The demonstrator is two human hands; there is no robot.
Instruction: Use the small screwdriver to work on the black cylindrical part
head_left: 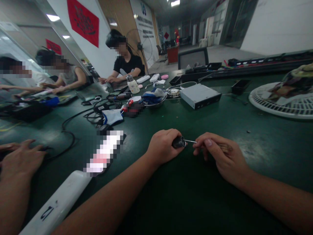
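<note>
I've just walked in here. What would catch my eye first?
Front and centre, the left hand grips a dark handle, whose thin metal rod reaches the right hand. Beyond them, a silver metal box sits on the green workbench, with a round white fan guard at right. A red banner hangs on the left wall.

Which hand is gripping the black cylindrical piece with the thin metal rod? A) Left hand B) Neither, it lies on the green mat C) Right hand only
A: the left hand closes around the black cylindrical piece, whose thin metal rod points toward the right hand.
</note>
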